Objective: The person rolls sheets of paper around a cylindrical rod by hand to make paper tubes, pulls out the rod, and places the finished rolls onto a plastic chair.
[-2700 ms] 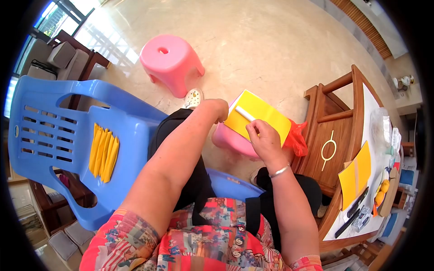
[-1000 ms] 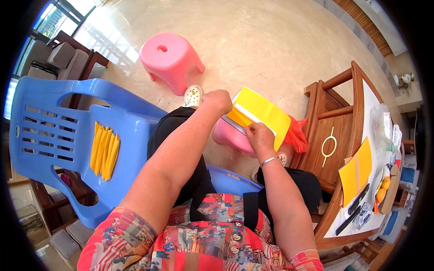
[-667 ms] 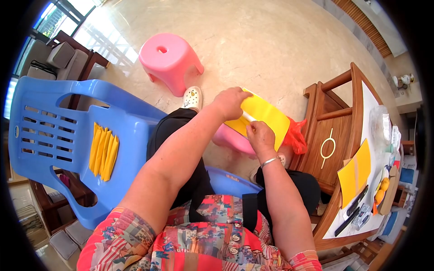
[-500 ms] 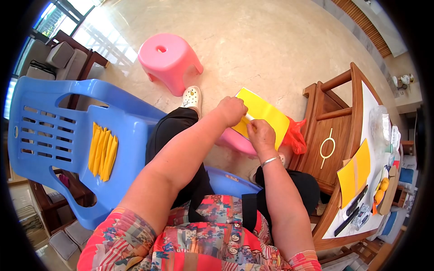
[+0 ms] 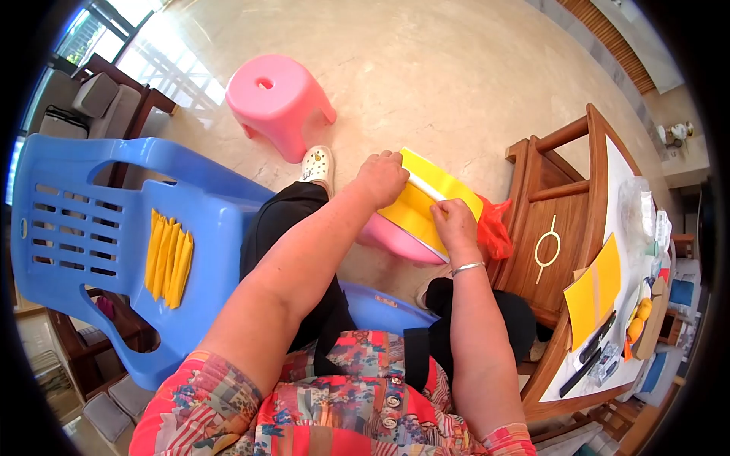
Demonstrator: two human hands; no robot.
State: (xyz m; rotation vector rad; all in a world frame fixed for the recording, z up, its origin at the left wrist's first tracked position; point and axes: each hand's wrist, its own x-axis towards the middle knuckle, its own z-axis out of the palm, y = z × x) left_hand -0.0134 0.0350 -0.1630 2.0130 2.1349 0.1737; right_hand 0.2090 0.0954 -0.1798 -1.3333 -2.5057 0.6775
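A bright yellow sheet (image 5: 441,178) lies in front of me, over a pink stool (image 5: 407,245) partly hidden beneath it. A narrow white strip or thin roll (image 5: 427,188) stretches across the sheet between my hands; I cannot tell exactly what it is. My left hand (image 5: 382,179) has its fingers closed at the strip's upper left end. At the lower right end, my right hand (image 5: 456,226) pinches it, thumb and fingers together. A silver bracelet circles the right wrist.
Folded yellow pieces (image 5: 169,258) sit on a blue plastic chair (image 5: 209,220) at left. Another pink stool (image 5: 275,95) stands ahead. A red plastic bag (image 5: 494,228) lies beside the sheet. The wooden table (image 5: 551,384) at right bears yellow sheets (image 5: 593,292), a black knife-like tool (image 5: 582,372) and fruit.
My hands have moved apart, the left a little left and the right to the right. More of the white strip shows between them.
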